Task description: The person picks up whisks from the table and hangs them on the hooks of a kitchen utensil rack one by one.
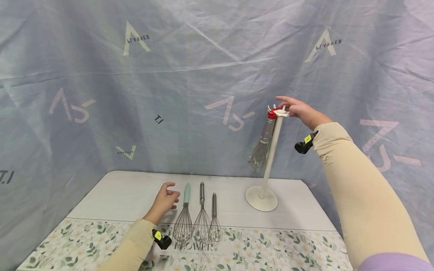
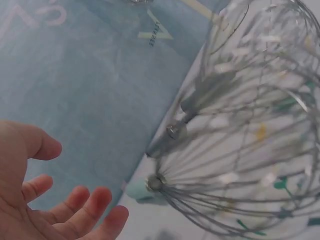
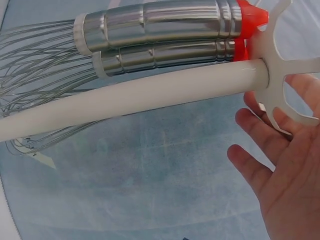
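Observation:
My right hand (image 1: 300,111) is at the hooked top of a white stand (image 1: 271,158), index finger extended. In the right wrist view its fingers (image 3: 260,132) lie beside and behind the white hooks (image 3: 275,70); whether they touch is hard to tell. Two red-ended metal whisks (image 3: 160,22) hang from that top, wires down. My left hand (image 1: 164,201) hovers with loosely bent fingers, left of a whisk with a mint handle (image 1: 187,194). Two all-metal whisks, a larger one (image 1: 202,192) and a smaller one (image 1: 214,205), lie to its right.
The stand's round base (image 1: 252,203) rests on the white table (image 1: 129,188). A floral cloth (image 1: 271,248) covers the table's near part, under the wire ends of the lying whisks. Blue-grey printed fabric (image 1: 176,94) hangs behind and at the sides.

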Available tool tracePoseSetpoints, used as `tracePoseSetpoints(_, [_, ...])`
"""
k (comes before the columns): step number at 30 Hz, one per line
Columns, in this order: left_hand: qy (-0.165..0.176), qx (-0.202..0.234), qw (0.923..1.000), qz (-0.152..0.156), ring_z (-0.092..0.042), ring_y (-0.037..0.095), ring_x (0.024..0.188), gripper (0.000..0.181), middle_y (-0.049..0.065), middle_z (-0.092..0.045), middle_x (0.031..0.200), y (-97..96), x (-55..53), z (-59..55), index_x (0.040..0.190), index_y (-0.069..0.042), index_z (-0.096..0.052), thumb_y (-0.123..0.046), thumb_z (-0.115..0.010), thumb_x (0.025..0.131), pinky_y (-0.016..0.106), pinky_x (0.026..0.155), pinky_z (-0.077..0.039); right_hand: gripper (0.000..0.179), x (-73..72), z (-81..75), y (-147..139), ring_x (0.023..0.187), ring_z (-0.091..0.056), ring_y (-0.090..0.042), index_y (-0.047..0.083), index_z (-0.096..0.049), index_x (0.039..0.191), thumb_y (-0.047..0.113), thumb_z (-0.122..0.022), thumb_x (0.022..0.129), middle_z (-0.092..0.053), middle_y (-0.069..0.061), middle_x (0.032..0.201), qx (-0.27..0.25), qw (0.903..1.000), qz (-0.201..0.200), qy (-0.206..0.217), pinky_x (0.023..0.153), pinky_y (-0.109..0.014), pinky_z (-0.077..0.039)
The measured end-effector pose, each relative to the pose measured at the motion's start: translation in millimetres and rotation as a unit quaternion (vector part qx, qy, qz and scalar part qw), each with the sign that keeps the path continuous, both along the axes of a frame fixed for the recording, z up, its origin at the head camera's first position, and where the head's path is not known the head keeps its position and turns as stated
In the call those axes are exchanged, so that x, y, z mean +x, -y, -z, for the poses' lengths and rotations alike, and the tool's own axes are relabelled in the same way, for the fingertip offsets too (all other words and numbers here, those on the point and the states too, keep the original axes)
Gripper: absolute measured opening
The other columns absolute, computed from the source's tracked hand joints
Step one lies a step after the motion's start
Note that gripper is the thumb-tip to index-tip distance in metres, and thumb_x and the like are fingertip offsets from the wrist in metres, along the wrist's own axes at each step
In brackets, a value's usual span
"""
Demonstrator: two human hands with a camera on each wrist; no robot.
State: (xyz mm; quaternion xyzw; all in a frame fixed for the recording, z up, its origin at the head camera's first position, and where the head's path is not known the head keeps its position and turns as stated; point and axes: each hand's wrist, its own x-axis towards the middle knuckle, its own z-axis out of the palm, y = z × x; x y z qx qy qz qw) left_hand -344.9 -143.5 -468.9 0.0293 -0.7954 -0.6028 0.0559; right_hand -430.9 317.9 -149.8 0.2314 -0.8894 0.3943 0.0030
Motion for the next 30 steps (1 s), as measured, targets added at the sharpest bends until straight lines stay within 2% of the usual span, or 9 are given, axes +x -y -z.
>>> tracePoseSetpoints(2, [0.007,0.007,0.9999,0.002,-0.066,0.037,0.098,0.052,0.023,-0.058,0.120,2.1,0.6,6.9,0.149,-0.005,-0.037,-0.014,-0.057,0.101,0.042,0.072,-0.058,0.085,0.6,2.6,-1,0.129,-0.028,-0.036,0.010,-0.014,0.163,-0.001,-0.028,0.080,-0.028,-0.027,0.156,0.004,1.0000,0.003,-0.006,0.105,-0.056,-0.025])
tracePoseSetpoints(4, [0.015,0.020,0.9997,0.004,-0.065,0.037,0.098,0.053,0.024,-0.056,0.121,4.0,1.5,12.3,0.149,-0.004,-0.036,-0.014,-0.057,0.101,0.044,0.073,-0.058,0.086,0.8,4.9,-1,0.132,-0.028,-0.038,0.012,-0.014,0.163,0.000,-0.028,0.080,-0.028,-0.027,0.156,0.004,0.9999,0.001,-0.012,0.110,-0.061,-0.022])
tracePoseSetpoints(8, [0.030,0.053,0.9981,0.006,-0.066,0.036,0.098,0.055,0.027,-0.054,0.126,9.2,1.6,20.1,0.151,-0.003,-0.033,-0.014,-0.056,0.102,0.044,0.073,-0.059,0.084,0.5,7.1,-4,0.139,-0.028,-0.040,0.014,-0.014,0.164,0.005,-0.031,0.082,-0.030,-0.026,0.155,0.004,0.9996,-0.012,-0.024,0.114,-0.063,-0.018])
tracePoseSetpoints(13, [0.042,0.096,0.9945,0.005,-0.067,0.035,0.099,0.057,0.027,-0.051,0.132,16.8,-1.5,25.8,0.153,-0.008,-0.031,-0.016,-0.056,0.103,0.042,0.075,-0.060,0.073,-0.5,7.6,-12,0.143,-0.026,-0.039,0.017,-0.013,0.164,0.016,-0.042,0.097,-0.029,-0.023,0.155,0.001,0.9989,-0.038,-0.028,0.116,-0.063,-0.016])
tracePoseSetpoints(16, [0.048,0.112,0.9924,0.015,-0.067,0.035,0.101,0.058,0.027,-0.049,0.134,19.0,-3.1,28.8,0.154,-0.010,-0.030,-0.018,-0.056,0.103,0.043,0.079,-0.060,0.073,-0.4,6.2,-16,0.144,-0.023,-0.039,0.017,-0.012,0.164,0.021,-0.046,0.100,-0.027,-0.022,0.156,-0.001,0.9983,-0.052,-0.027,0.116,-0.063,-0.015])
tracePoseSetpoints(21, [0.058,0.114,0.9913,0.031,-0.067,0.033,0.099,0.057,0.028,-0.052,0.127,18.0,-2.6,33.9,0.153,-0.009,-0.032,-0.019,-0.057,0.103,0.043,0.080,-0.060,0.073,1.7,2.0,-20,0.145,-0.021,-0.039,0.014,-0.011,0.164,0.020,-0.047,0.100,-0.026,-0.022,0.155,-0.003,0.9973,-0.070,-0.024,0.116,-0.063,-0.015])
tracePoseSetpoints(30, [0.079,0.111,0.9900,0.037,-0.068,0.025,0.093,0.057,0.028,-0.055,0.124,12.2,-0.4,40.5,0.153,-0.007,-0.033,-0.018,-0.058,0.103,0.039,0.076,-0.060,0.072,1.1,1.7,-18,0.144,-0.023,-0.042,0.012,-0.007,0.164,0.021,-0.047,0.105,-0.024,-0.025,0.156,0.030,0.9976,-0.058,-0.023,0.115,-0.065,-0.015])
